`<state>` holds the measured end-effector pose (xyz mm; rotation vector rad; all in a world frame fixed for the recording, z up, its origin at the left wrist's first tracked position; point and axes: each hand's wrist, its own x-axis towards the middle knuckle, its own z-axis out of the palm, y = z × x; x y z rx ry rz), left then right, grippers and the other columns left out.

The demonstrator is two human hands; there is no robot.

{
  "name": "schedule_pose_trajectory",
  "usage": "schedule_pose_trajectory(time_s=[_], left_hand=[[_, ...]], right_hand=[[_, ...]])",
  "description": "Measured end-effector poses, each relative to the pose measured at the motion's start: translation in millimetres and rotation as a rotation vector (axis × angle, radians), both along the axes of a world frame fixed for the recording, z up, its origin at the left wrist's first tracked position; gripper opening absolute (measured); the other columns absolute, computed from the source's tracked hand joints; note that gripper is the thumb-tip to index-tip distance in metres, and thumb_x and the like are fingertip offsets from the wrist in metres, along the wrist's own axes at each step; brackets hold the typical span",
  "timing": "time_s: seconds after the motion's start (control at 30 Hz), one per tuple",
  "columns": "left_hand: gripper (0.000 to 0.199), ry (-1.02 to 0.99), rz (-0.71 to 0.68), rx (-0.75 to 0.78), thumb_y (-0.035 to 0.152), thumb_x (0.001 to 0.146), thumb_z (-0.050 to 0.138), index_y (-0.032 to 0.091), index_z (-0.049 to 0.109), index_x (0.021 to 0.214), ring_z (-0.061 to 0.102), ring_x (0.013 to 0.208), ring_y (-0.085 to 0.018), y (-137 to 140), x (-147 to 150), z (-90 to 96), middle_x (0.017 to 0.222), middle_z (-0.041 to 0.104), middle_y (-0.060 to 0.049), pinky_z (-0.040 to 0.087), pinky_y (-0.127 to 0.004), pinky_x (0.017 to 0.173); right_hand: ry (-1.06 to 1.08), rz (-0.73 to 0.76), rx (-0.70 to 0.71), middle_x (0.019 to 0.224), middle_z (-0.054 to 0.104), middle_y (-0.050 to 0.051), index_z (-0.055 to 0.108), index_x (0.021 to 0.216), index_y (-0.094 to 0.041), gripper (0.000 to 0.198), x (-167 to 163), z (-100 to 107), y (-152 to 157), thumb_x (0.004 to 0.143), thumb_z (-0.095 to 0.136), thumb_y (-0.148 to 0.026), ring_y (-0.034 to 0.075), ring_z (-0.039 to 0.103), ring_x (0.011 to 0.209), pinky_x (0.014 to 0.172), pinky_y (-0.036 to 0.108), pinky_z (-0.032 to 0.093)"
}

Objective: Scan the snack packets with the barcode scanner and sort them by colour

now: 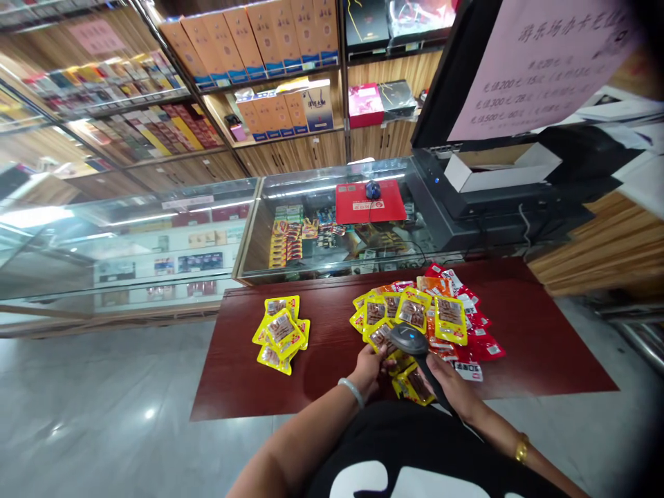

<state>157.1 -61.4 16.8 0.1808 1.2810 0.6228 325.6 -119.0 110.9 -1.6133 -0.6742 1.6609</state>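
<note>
My right hand [454,387] is wrapped round the handle of a black barcode scanner [409,339], its head pointing left above a heap of snack packets. My left hand [367,370], with a pale bangle at the wrist, pinches the edge of a yellow snack packet [380,334] just left of the scanner. More yellow packets [413,309] with clear windows lie around both hands, partly over orange packets [434,285] and red packets [480,342]. Apart from these, a small yellow pile [281,333] sits on the left of the dark red table [326,346].
Behind the table stands a glass display counter [249,228] bearing a red mat [347,207] and a blue mouse [372,189]. A monitor [440,76] with a pink paper notice [534,62] rises at the right, above a white open box [467,178]. Stocked shelves [274,76] line the back.
</note>
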Motion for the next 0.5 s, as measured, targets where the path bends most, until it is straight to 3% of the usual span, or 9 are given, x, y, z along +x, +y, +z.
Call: schedule_pose_trajectory(time_s=[0.17,0.27,0.4,0.5], left_hand=[[0.051,-0.049,0.065,0.18,0.041,0.068,0.087,0.014,0.063,0.105,0.066,0.056,-0.011,-9.2,-33.6,-0.4,0.097,0.076,-0.012,0.034,-0.016,0.044],[0.055,-0.032,0.113,0.221,0.043,0.066,0.088,0.014,0.064,0.106,0.065,0.057,-0.01,-6.9,-46.9,4.6,0.098,0.075,-0.011,0.035,-0.017,0.045],[0.053,0.059,0.208,0.295,0.048,0.066,0.086,0.014,0.064,0.1,0.065,0.058,-0.011,1.6,-72.6,13.2,0.087,0.072,-0.006,0.036,-0.018,0.046],[0.052,0.216,0.317,0.353,0.053,0.066,0.085,0.015,0.061,0.093,0.063,0.054,-0.011,7.4,-108.5,18.0,0.076,0.068,-0.002,0.034,-0.018,0.044]], right_hand=[[-0.009,0.111,0.068,0.061,0.053,-0.005,0.058,0.074,-0.023,0.059,-4.9,1.8,6.7,0.077,0.06,-0.082,0.014,0.046,0.051,0.049,0.026,0.037],[-0.015,0.205,0.109,0.062,0.057,-0.003,0.062,0.078,-0.023,0.058,-9.2,-0.7,12.8,0.081,0.057,-0.08,0.015,0.05,0.053,0.05,0.027,0.042],[-0.044,0.268,0.156,0.098,0.076,0.008,0.074,0.102,-0.026,0.056,-19.0,2.0,23.1,0.084,0.058,-0.076,0.027,0.069,0.085,0.077,0.038,0.057],[-0.067,0.305,0.158,0.112,0.078,0.013,0.077,0.103,-0.027,0.062,-31.2,10.2,32.1,0.079,0.058,-0.081,0.036,0.067,0.111,0.094,0.045,0.055]])
